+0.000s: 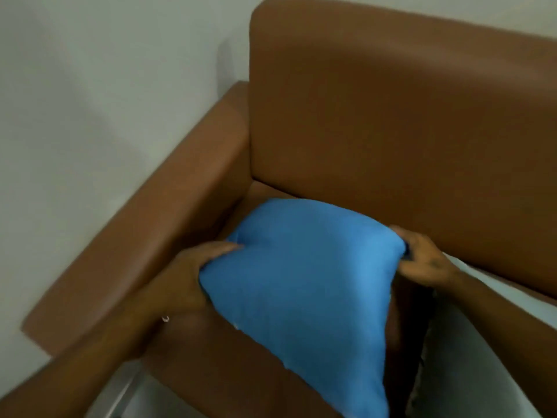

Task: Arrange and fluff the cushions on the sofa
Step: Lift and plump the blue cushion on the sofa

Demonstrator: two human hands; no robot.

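A blue cushion (301, 279) is held over the seat of a brown sofa (391, 116), close to its left corner. My left hand (193, 267) grips the cushion's left edge, fingers pressed into the fabric. My right hand (422, 257) clutches its upper right corner. The cushion hangs tilted, its lower corner pointing down toward me. A pale grey cushion (470, 357) lies on the seat at the right, partly hidden under my right forearm.
The sofa's left armrest (144, 236) runs diagonally beside the blue cushion. A plain pale wall (90, 86) stands behind and to the left. A strip of light floor (132, 393) shows at the bottom.
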